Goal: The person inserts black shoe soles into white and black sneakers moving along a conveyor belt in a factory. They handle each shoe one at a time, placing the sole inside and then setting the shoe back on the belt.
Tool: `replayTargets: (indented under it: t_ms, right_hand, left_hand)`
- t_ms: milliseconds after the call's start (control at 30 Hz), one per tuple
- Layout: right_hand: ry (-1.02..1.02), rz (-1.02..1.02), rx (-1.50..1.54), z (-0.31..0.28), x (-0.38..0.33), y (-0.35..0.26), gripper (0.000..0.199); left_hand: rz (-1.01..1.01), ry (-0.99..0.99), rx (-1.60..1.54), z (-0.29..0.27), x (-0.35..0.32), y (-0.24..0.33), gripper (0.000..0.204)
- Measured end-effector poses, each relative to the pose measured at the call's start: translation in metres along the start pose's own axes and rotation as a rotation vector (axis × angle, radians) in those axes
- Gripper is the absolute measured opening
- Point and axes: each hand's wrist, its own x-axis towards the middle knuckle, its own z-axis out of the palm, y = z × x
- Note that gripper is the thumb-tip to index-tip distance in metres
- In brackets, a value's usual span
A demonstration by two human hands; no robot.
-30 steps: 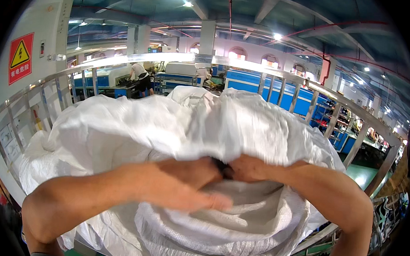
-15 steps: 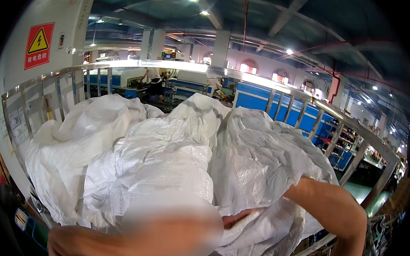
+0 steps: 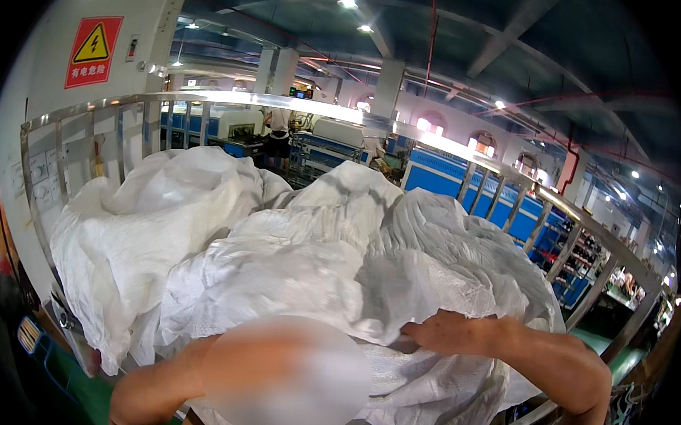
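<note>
- behind the far edge of the railed frame, toward its right, a long blue machine (image 3: 442, 175) stands in the hall, seen partly through the bars.
- the metal railed frame (image 3: 300, 106) curves around in front of you, its top rail bright along the far edge and its upright bars running down both sides.
- a tall pale cabinet (image 3: 47, 82) rises just outside the frame's left edge.
- your white sheeting (image 3: 298, 279) lies heaped and crumpled within the frame, spreading from the left edge to the right edge and bunching in mounds toward the far edge; loose folds droop at the near left corner.
- beyond the far edge, left of the middle, a co-worker (image 3: 279, 132) in a pale top and dark shorts stands near the machines, well apart from you.
- your right hand (image 3: 446, 333) is at the near side, right of centre, fingers curled over and gripping a fold of the sheeting.
- your left hand (image 3: 267, 355) is smeared out by a blurred oval over the near part of the heap; you cannot tell whether it grips anything.
- a red warning sign (image 3: 95, 52) with a yellow triangle is on the cabinet.
</note>
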Motion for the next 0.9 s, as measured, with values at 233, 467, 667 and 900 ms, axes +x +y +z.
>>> replayTargets:
  t_ms: [233,467,667,900]
  right_hand:
    - [-0.223,0.334,-0.147,-0.068,-0.052,-0.053,0.052]
    - [-0.13,0.149,0.304,-0.053,0.007,-0.053,0.088]
    - [0.323,-0.08,-0.309,-0.004,-0.026,-0.037,0.047]
    - [0.229,0.458,-0.288,-0.018,-0.062,-0.103,0.039]
  left_hand:
    - [0.21,0.214,0.608,0.034,0.05,0.019,0.031]
    - [0.204,0.212,0.823,0.048,0.014,-0.006,0.031]
    - [0.205,0.259,0.52,0.088,0.016,-0.075,0.029]
    - [0.195,0.326,0.731,0.052,0.001,0.025,0.022]
